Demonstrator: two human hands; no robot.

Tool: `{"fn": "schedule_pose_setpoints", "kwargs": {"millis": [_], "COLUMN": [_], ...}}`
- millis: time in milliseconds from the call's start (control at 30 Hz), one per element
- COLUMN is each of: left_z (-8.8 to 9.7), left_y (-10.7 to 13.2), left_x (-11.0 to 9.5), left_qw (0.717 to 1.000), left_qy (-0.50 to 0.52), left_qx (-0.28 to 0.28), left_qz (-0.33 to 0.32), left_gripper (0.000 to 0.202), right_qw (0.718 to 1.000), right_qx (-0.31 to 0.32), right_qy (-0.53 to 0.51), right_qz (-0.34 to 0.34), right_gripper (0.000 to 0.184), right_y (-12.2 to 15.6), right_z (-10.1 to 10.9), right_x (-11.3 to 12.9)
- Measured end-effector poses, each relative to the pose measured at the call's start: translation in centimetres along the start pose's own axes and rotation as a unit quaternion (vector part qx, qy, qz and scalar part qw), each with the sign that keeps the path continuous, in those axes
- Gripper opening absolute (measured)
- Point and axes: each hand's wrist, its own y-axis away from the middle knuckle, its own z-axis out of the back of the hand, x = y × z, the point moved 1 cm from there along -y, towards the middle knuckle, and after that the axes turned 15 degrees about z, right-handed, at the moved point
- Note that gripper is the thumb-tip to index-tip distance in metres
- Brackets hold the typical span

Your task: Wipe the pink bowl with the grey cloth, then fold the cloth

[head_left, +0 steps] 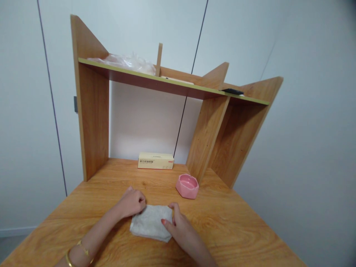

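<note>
A folded grey-white cloth (151, 222) lies flat on the wooden surface (236, 230), held between both hands. The left hand (132, 202) sits at the cloth's upper left corner with its fingers (139, 204) curled into a loose fist, pinching that edge against the wood. The right hand (178, 224) rests on the cloth's right side; its fingers (167, 223) bend over the right edge, the thumb with a red-painted nail pressing on top of the fabric, so this hand grips the cloth too. Gold bangles (76, 252) circle the left wrist.

Just beyond the right fingers, up and to the right, stands a pink faceted bowl (187, 186), apart from the cloth. Farther past the fingers of both hands, against the back panel, lies a long cream-coloured box (155, 161) with an orange band along its lower edge; dark Chinese characters are printed at the left end of its front, too small to read with certainty.

Above the box runs a wooden shelf (172, 82) with a green-yellow front edge. On it, well above the left fingers, sits a crumpled clear plastic bag (125, 61); a flat dark object (232, 91) lies toward the shelf's right end.
</note>
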Motion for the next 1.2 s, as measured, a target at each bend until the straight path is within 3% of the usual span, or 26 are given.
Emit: {"fn": "schedule_pose_setpoints", "kwargs": {"millis": [200, 333, 500, 667, 900, 1033, 1200], "left_z": [0.7, 0.7, -0.1, -0.6, -1.2, -1.0, -0.4], "left_y": [-0.1, 0.1, 0.5, 0.2, 0.2, 0.4, 0.9], "left_x": [0.0, -0.5, -1.1, -0.7, -0.5, -0.8, -1.4], "left_qw": [0.998, 0.987, 0.988, 0.991, 0.988, 0.989, 0.992], "left_qy": [0.062, 0.136, 0.107, 0.073, 0.067, 0.054, 0.028], "left_qx": [0.004, 0.059, 0.081, 0.083, 0.123, 0.119, 0.101], "left_qz": [-0.003, -0.064, -0.076, -0.069, -0.071, -0.073, -0.074], "left_gripper": [0.026, 0.025, 0.022, 0.024, 0.027, 0.026, 0.024], "right_qw": [0.997, 0.997, 0.985, 0.962, 0.954, 0.951, 0.952], "right_qx": [-0.025, -0.058, -0.040, -0.067, -0.091, -0.073, -0.047], "right_qy": [-0.070, -0.002, 0.133, 0.221, 0.278, 0.297, 0.301], "right_qz": [0.012, 0.046, 0.104, 0.147, 0.071, 0.041, -0.002], "right_gripper": [0.020, 0.012, 0.023, 0.018, 0.028, 0.019, 0.025], "right_y": [-0.5, 0.8, 3.0, 2.8, 1.8, 1.5, 1.6], "right_z": [1.6, 2.7, 0.5, -1.5, -1.6, -1.5, -1.3], "right_x": [-1.0, -0.7, 0.0, 0.2, 1.7, 2.2, 1.9]}}
